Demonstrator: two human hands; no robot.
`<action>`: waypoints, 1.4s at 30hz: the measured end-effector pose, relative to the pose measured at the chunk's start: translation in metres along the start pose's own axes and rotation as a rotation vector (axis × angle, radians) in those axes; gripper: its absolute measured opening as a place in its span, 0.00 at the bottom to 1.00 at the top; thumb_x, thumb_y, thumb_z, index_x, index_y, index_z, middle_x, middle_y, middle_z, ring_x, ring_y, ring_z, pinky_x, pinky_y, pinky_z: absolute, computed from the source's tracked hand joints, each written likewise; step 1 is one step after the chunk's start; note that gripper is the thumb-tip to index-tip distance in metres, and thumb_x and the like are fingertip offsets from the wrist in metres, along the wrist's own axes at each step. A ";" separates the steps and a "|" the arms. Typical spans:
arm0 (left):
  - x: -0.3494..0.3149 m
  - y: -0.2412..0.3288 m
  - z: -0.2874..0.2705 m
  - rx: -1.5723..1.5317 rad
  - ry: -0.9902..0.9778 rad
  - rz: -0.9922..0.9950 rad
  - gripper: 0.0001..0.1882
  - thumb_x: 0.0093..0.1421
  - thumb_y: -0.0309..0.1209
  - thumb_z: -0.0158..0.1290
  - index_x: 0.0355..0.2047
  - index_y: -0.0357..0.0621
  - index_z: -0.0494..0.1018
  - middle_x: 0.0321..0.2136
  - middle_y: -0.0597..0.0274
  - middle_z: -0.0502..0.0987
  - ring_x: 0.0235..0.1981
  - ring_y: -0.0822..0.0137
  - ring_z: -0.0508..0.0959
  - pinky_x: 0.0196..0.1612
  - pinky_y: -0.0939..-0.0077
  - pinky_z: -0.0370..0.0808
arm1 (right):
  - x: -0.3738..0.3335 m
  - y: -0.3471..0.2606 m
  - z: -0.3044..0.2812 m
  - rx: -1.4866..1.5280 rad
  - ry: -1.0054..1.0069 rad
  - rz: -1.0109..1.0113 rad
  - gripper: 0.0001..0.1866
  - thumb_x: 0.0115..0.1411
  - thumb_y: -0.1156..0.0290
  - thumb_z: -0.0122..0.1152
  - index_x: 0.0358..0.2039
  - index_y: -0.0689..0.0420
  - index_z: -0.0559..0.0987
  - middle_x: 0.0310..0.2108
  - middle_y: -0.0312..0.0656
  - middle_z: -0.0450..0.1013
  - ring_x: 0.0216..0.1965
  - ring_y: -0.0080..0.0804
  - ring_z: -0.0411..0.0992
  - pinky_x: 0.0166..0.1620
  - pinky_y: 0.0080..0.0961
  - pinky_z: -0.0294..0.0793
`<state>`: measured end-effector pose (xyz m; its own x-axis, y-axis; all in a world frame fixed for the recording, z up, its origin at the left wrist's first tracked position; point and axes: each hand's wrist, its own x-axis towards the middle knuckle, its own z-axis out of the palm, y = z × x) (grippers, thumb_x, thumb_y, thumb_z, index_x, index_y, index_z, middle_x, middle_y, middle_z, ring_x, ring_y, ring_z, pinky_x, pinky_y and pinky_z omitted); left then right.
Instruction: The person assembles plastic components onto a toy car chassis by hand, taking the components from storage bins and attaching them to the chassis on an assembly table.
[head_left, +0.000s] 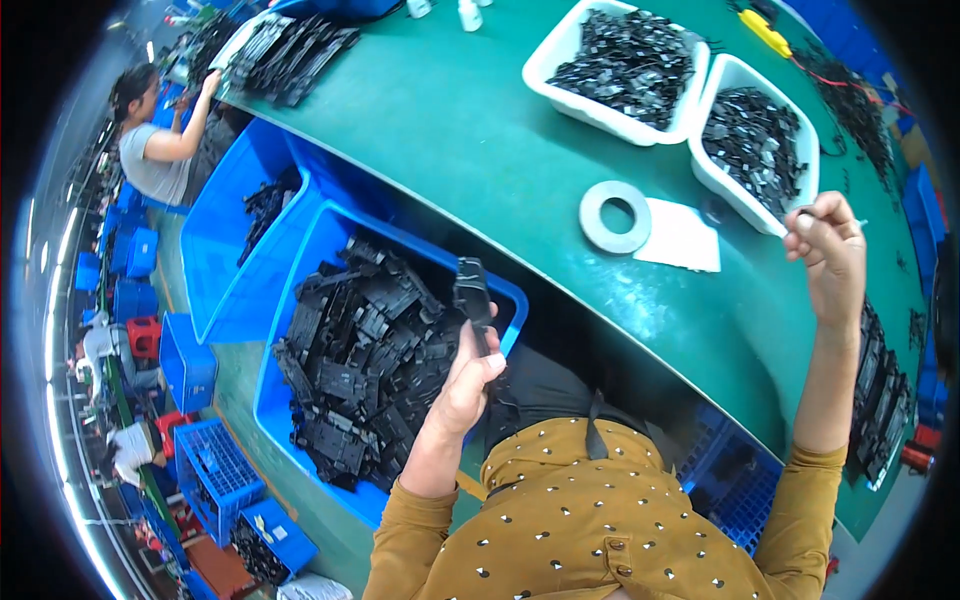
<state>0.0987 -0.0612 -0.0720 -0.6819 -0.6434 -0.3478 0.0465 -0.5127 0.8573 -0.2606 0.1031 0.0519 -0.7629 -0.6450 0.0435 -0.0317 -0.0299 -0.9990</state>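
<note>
My left hand (467, 385) is closed round a black plastic part (472, 288), held upright over the edge of a blue bin (272, 385) heaped with similar black parts (365, 350). Raised at the right, my right hand (832, 235) has its fingers pinched together beside a white tub (735, 190) of small black pieces (755, 140). What sits between those fingertips is small and mostly hidden; I cannot make it out. A second white tub (610, 120), also full of small black pieces, stands to its left.
A grey tape roll (597, 232) and white paper (680, 237) lie on the green table (440, 130). Black parts line its right end (880, 390) and far left (290, 60). Another blue bin (225, 270) adjoins mine. A seated co-worker (160, 145) works at the far left.
</note>
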 end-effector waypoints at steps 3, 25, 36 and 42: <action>0.002 0.005 0.028 -0.190 -0.089 -0.106 0.41 0.48 0.31 0.55 0.62 0.33 0.53 0.41 0.66 0.66 0.43 0.70 0.68 0.53 0.76 0.64 | -0.022 0.002 0.014 0.015 -0.047 0.037 0.13 0.53 0.78 0.62 0.40 0.60 0.76 0.28 0.43 0.77 0.24 0.25 0.76 0.26 0.18 0.75; 0.002 0.009 0.071 -0.327 -0.006 -0.019 0.14 0.55 0.28 0.60 0.38 0.37 0.69 0.30 0.60 0.74 0.31 0.67 0.76 0.33 0.75 0.75 | -0.026 0.025 0.050 -0.011 -0.274 0.318 0.08 0.60 0.76 0.57 0.38 0.64 0.78 0.32 0.40 0.76 0.29 0.22 0.75 0.33 0.19 0.76; 0.013 0.008 0.071 -0.340 -0.068 -0.025 0.12 0.57 0.20 0.55 0.41 0.40 0.69 0.33 0.64 0.74 0.32 0.73 0.75 0.38 0.76 0.75 | -0.005 0.044 0.067 -0.816 -0.242 -0.177 0.08 0.53 0.79 0.55 0.32 0.64 0.80 0.29 0.50 0.74 0.30 0.41 0.75 0.37 0.32 0.75; 0.012 0.009 0.069 -0.321 -0.075 -0.027 0.14 0.55 0.19 0.56 0.41 0.39 0.68 0.33 0.64 0.74 0.32 0.73 0.75 0.38 0.77 0.75 | 0.005 0.054 0.073 -0.898 -0.265 -0.320 0.07 0.52 0.80 0.58 0.33 0.65 0.80 0.29 0.49 0.75 0.30 0.42 0.76 0.36 0.30 0.76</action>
<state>0.0402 -0.0345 -0.0424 -0.7371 -0.5897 -0.3300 0.2471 -0.6897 0.6806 -0.2195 0.0427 -0.0014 -0.4675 -0.8609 0.2011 -0.7727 0.2874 -0.5660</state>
